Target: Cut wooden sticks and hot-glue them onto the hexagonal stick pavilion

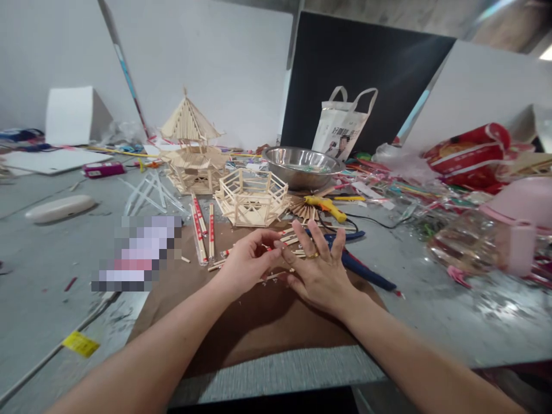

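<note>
Over the brown sheet point(267, 333) near the front edge of the table point(448, 322), we hold our hands close together: our left hand point(248, 264) has its thumb and fingers bent inward, and we cannot tell whether anything is pinched there, while our right hand point(323, 273) spreads its fingers wide. Loose sticks point(216, 265) lie just beneath and beyond them, wrapped stick packets point(211, 230) to the left, a blue-handled tool point(371, 272) to the right. Farther out we see a railed stick frame point(252, 215), a yellow glue gun point(330, 208), a steel bowl point(302, 178) and a stick pavilion point(187, 123).
</note>
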Demonstrator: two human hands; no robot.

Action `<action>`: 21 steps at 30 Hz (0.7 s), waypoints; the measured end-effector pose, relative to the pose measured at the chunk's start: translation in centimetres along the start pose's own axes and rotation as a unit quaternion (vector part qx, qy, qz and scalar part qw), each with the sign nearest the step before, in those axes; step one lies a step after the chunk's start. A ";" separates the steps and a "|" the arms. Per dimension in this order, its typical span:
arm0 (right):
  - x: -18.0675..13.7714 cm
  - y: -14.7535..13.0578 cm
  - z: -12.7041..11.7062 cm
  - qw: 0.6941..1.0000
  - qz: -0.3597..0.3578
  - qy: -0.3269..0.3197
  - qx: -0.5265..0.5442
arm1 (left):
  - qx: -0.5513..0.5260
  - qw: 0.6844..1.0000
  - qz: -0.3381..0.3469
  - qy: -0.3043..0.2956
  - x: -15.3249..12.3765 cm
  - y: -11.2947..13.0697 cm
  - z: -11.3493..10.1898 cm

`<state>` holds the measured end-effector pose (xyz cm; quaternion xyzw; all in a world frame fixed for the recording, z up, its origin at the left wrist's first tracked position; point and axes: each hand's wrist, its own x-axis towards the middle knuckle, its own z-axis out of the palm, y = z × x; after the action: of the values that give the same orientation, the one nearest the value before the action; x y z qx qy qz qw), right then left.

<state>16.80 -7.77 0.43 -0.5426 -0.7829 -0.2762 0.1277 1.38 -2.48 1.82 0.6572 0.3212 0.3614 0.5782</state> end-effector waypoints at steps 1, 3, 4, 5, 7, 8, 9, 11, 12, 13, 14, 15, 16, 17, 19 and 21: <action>0.0 0.0 0.0 1.000 0.001 0.000 -0.001 | -0.009 1.000 0.003 -0.003 0.0 -0.1 0.0; 0.0 -0.1 -0.1 1.000 0.005 -0.004 0.000 | -0.026 1.000 0.009 -0.012 0.1 -0.3 -0.1; 0.0 -0.1 -0.1 1.000 0.005 -0.006 0.000 | -0.034 0.999 0.012 -0.017 0.1 -0.4 -0.1; 0.0 -0.1 -0.1 1.000 0.005 -0.008 0.000 | -0.043 0.999 0.013 -0.022 0.1 -0.5 -0.1; 0.0 -0.2 -0.2 1.000 0.002 -0.012 0.001 | -0.054 0.998 0.014 -0.028 0.1 -0.6 -0.2; 0.0 -0.2 -0.2 1.000 0.001 -0.014 0.001 | -0.057 0.998 0.012 -0.030 0.1 -0.6 -0.2; -0.1 -0.2 -0.2 1.000 0.000 -0.014 0.001 | -0.060 0.998 0.011 -0.032 0.2 -0.6 -0.2; -0.1 -0.3 -0.1 1.000 -0.001 -0.012 0.001 | -0.065 0.997 0.009 -0.035 0.2 -0.7 -0.1; -0.2 -0.3 -0.1 1.000 -0.003 -0.009 0.002 | -0.069 0.997 0.007 -0.036 0.2 -0.7 -0.1; -0.2 -0.3 -0.1 1.000 -0.005 -0.008 0.003 | -0.073 0.997 0.003 -0.035 0.2 -0.7 0.0; -0.2 -0.4 -0.1 1.000 -0.009 -0.007 0.004 | -0.077 0.996 -0.002 -0.033 0.1 -0.7 0.0; -0.2 -0.4 -0.1 1.000 -0.013 -0.007 0.007 | -0.082 0.996 -0.007 -0.031 0.1 -0.7 0.0; -0.3 -0.4 -0.1 1.000 -0.016 -0.007 0.009 | -0.088 0.996 -0.014 -0.028 0.1 -0.7 0.0; -0.3 -0.4 -0.1 1.000 -0.020 -0.008 0.010 | -0.097 0.995 -0.020 -0.025 0.1 -0.7 0.0; -0.2 -0.4 -0.2 1.000 -0.022 -0.006 0.010 | -0.121 0.992 -0.034 -0.017 0.1 -0.6 0.0; -0.2 -0.4 -0.2 1.000 -0.022 -0.003 0.007 | -0.152 0.987 -0.052 -0.008 0.0 -0.5 -0.1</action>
<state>16.48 -8.12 0.42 -0.5250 -0.7969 -0.2724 0.1230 1.30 -2.31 1.30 0.5469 0.2913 0.3700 0.6922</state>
